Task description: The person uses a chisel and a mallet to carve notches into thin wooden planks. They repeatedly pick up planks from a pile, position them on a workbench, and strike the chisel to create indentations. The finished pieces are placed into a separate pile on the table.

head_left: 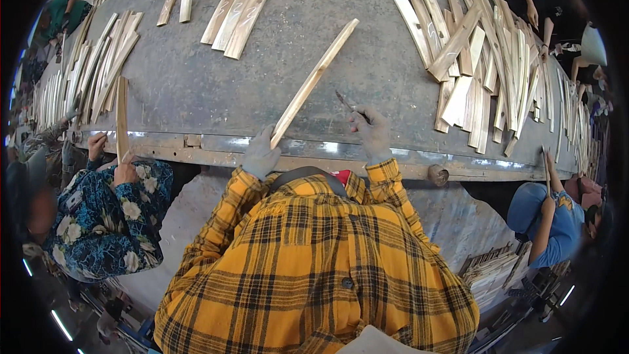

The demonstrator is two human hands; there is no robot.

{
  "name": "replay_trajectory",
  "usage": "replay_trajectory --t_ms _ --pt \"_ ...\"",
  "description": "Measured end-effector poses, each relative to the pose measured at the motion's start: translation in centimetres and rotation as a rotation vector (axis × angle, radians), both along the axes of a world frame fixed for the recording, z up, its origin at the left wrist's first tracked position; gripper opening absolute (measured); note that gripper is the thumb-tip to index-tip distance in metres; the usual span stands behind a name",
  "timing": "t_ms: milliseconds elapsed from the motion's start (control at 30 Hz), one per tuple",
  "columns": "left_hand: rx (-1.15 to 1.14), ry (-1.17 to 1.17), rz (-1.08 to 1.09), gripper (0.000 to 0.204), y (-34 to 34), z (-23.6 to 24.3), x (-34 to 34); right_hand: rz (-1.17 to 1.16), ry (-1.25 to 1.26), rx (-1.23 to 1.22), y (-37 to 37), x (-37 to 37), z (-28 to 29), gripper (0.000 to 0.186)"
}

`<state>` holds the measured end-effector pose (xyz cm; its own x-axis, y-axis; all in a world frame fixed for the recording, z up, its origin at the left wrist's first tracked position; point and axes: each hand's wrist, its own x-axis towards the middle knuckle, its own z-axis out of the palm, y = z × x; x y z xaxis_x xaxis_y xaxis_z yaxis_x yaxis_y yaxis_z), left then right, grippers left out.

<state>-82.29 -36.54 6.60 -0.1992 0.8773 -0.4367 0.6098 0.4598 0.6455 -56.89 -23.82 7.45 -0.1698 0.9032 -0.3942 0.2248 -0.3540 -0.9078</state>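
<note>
My left hand (262,154), in a grey glove, is closed on the near end of a long, narrow wooden strip (316,82). The strip slants away over the dark table, its far end up and to the right. To the right of it, my gloved right hand (371,132) is closed around a small, thin, dark pointed tool (343,100). The tool's tip points up and left, apart from the strip. Its handle is mostly hidden by my fingers, so its exact kind is unclear. Both hands are just above the table's near edge.
A metal-and-wood rim (314,154) edges the broad dark table (196,92). Marked wooden strips (244,13) lie ahead; a jumbled strip pile (472,65) lies right, and more strips (98,65) left. Co-workers in a floral top (118,223) and blue shirt (557,223) flank me.
</note>
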Motion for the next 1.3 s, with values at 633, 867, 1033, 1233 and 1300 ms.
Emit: replay_trajectory --t_ms 633,867,1033,1233,1300 --pt "-0.304 -1.234 0.249 0.047 4.2 2.7 2.4 -0.012 0.372 -0.512 2.2 -4.4 -3.9 0.039" --pt "-0.029 0.396 0.192 0.055 17.8 -3.3 -2.3 -0.199 0.350 -0.127 11.5 2.9 0.8 0.062" --pt "-0.043 0.648 0.276 0.065 20.8 -7.0 -11.5 -0.232 -0.430 0.213 19.7 14.4 2.5 0.053" --pt "-0.074 0.412 0.243 0.082 17.9 -4.9 -8.0 -0.183 -0.344 0.208 14.6 9.6 4.4 0.039" --pt "-0.282 0.149 0.140 0.082 15.0 -0.7 -5.2 -0.021 -0.295 0.264 11.0 7.6 2.3 0.031"
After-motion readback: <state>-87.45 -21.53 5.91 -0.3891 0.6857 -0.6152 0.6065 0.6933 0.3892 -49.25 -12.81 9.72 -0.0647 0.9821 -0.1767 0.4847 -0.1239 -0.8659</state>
